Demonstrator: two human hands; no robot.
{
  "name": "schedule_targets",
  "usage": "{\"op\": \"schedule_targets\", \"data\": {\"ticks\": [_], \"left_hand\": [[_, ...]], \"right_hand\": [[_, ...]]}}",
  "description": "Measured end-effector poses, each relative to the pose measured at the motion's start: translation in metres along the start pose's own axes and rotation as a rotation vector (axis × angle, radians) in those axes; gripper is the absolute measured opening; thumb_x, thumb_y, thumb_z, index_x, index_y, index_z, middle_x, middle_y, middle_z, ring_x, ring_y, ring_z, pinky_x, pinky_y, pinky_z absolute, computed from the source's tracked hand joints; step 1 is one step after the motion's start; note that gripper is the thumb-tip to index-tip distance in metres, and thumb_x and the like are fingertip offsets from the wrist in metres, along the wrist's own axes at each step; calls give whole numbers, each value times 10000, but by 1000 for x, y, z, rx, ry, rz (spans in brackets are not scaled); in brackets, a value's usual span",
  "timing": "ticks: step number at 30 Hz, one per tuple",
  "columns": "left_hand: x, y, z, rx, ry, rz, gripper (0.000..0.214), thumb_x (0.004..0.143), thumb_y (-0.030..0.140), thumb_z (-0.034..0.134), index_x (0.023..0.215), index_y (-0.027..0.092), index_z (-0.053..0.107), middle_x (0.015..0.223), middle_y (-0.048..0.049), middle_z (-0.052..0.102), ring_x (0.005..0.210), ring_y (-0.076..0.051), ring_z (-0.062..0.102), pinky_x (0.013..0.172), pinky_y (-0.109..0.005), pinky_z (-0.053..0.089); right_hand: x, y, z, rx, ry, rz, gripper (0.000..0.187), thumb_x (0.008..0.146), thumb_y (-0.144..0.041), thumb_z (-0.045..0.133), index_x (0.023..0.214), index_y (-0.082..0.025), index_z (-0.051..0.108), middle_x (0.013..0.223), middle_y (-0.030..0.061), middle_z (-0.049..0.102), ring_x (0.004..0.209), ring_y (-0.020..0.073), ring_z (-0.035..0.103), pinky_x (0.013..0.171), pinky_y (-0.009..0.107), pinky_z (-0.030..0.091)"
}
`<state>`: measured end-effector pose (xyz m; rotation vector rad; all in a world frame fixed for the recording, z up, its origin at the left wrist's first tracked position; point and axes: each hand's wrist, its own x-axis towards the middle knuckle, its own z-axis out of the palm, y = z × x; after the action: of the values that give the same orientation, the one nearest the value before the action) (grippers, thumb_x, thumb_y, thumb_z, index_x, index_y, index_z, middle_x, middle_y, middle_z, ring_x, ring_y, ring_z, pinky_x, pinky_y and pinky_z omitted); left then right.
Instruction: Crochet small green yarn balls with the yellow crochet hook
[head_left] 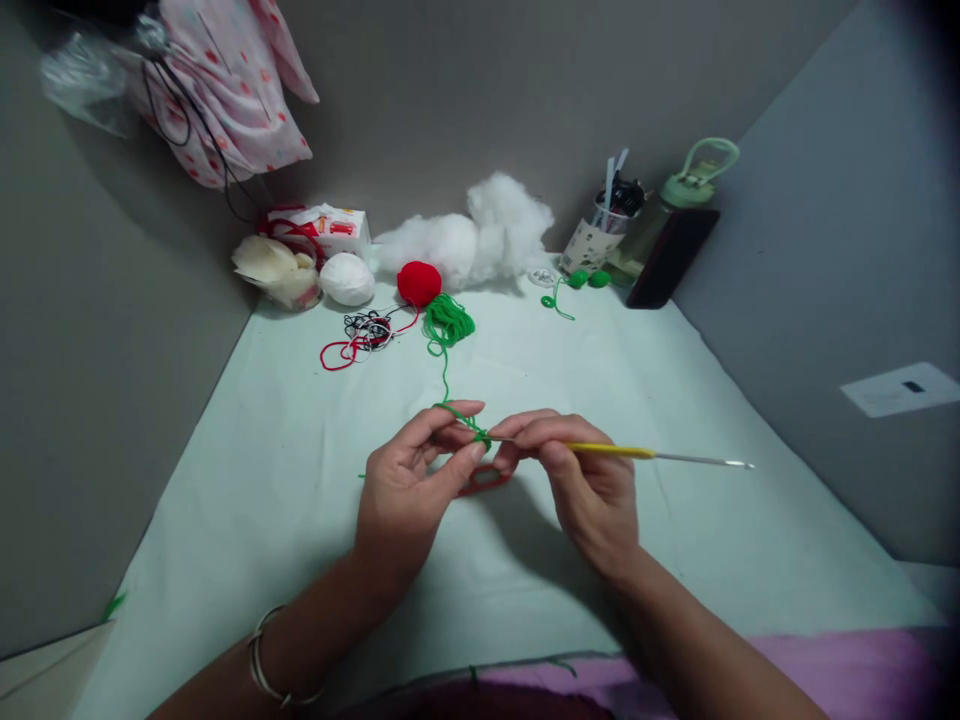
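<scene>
Between thumb and fingers, my left hand (pixel 416 480) pinches a small piece of green crochet work (pixel 482 437). Green yarn runs over its index finger and back to a loose green yarn skein (pixel 448 320). My right hand (pixel 589 480) grips a crochet hook (pixel 611 450) with a yellow handle; one metal end meets the green piece, while the other points out to the right. Beneath the hands lies a red-orange handled item (pixel 486 480), partly hidden, perhaps scissors.
Along the back stand a red yarn ball (pixel 418 284), a white yarn ball (pixel 346 279), white stuffing (pixel 457 245), a cup of tools (pixel 594 245), a green bottle (pixel 686 190) and a dark phone-like slab (pixel 673 258). Tangled yarn (pixel 367 332) and small green pieces (pixel 577 280) lie nearer.
</scene>
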<state>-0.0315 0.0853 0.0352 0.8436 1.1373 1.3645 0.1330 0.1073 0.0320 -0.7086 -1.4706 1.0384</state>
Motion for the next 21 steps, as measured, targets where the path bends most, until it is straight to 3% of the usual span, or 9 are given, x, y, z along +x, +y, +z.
{"op": "schedule_targets", "data": {"ticks": [5,7,11,16,18,21], "left_hand": [[0,6,3,-53,-51,-78,344,795,207,843,1127,172,762,795,13,672,750,-132,675,699,-226,613],[0,8,3,-69,-63,-81,411,803,191,836,1200,175,733,766,31,651,737,-120,665,682,-202,596],[0,8,3,-76,-41,-46,429,826,194,832,1239,195,719,794,39,639,729,-96,651,662,-170,569],[1,8,2,-57,-43,-46,458,810,209,849,1245,184,709,775,46,617,609,-78,592,591,-189,541],[1,8,2,-41,-57,-74,502,803,225,862,1274,171,696,782,43,617,568,-67,549,546,-190,503],[2,9,2,-128,-129,-183,578,809,287,870,1334,156,669,785,42,611,509,-46,479,472,-190,427]], "right_hand": [[-2,-3,0,-235,-61,-200,211,1055,-259,603,1085,-248,811,1013,87,788,937,209,744,755,339,641],[-5,-4,-1,-322,-65,-240,200,1041,-250,627,1107,-245,816,1000,89,760,899,198,728,724,320,622],[-6,-4,-1,-341,-77,-176,232,1027,-174,630,1166,-270,790,817,21,684,711,151,638,604,280,523],[-3,-9,0,-273,-100,-82,179,1035,-201,586,1026,-248,759,822,31,695,804,193,650,693,326,554],[-4,-9,0,-389,-97,-171,207,1015,-141,575,1059,-243,750,863,46,710,837,202,667,716,332,576],[-10,-7,-3,-642,-150,-412,426,970,-57,592,1344,-231,696,981,87,745,907,225,717,750,347,616]]}}
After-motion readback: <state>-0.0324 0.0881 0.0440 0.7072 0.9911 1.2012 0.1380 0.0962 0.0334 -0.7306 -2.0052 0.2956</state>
